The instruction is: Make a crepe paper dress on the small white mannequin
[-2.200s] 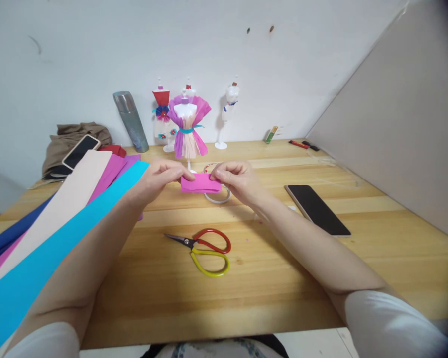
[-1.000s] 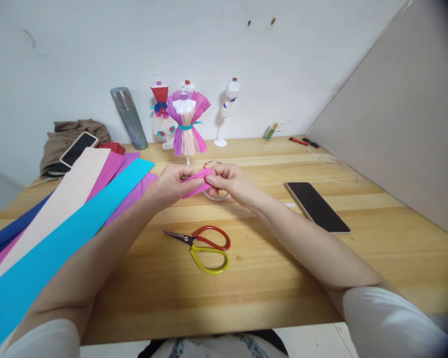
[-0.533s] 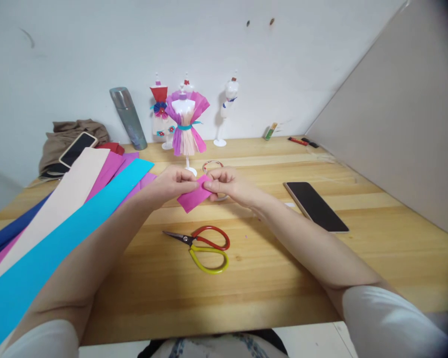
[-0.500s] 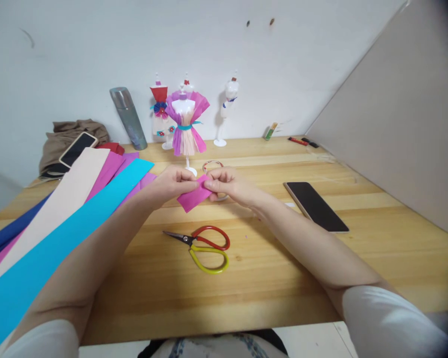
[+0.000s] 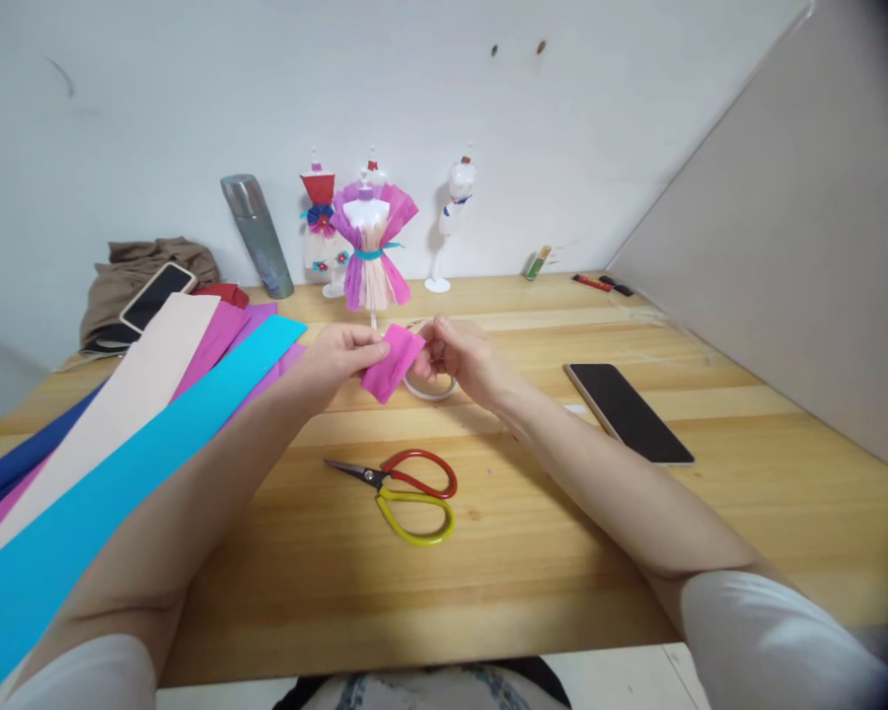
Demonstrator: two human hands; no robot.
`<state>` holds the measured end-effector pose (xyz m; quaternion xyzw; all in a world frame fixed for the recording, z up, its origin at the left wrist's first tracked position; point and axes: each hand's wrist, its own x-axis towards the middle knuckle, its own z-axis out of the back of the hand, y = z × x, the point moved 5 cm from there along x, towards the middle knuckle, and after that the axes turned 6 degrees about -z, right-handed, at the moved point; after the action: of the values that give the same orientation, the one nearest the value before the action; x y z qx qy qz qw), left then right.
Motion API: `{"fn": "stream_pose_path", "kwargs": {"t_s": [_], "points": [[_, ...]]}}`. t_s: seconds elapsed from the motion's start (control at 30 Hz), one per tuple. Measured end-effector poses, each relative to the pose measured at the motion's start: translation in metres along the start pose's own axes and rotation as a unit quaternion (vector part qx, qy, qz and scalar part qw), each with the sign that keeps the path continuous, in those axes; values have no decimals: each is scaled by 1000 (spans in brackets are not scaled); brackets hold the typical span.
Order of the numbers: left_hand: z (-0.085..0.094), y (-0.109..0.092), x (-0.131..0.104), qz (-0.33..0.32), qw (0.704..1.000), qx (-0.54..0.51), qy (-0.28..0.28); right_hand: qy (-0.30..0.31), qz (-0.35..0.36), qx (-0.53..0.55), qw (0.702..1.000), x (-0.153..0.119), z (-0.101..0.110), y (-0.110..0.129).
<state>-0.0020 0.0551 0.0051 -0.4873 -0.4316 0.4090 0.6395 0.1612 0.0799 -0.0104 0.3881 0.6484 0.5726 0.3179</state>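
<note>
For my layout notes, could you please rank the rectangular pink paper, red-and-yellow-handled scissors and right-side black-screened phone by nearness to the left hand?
1. Pink paper, in left hand
2. Scissors, toward the body
3. Phone, farther right

A grey flask [image 5: 261, 242] stands near bunched brown cloth [image 5: 137, 262], and a dark-screened phone [image 5: 629, 412] lies at the right.

Scissors [image 5: 380, 479] and phone [image 5: 629, 414] on wooden table [image 5: 548, 572]
</note>
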Motion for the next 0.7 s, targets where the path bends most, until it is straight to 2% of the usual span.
{"fn": "stream_pose_path", "kwargs": {"t_s": [0.17,0.37,0.7], "points": [[0,6,1,6,999,-43,-17,-5,36,-38,999,-5,-2,9],[-1,7,0,5,999,-47,-17,-7,44,-75,996,-7,-6,12],[-6,2,-1,-3,1000,-11,15,-24,55,-81,995,-3,-2,10]]}}
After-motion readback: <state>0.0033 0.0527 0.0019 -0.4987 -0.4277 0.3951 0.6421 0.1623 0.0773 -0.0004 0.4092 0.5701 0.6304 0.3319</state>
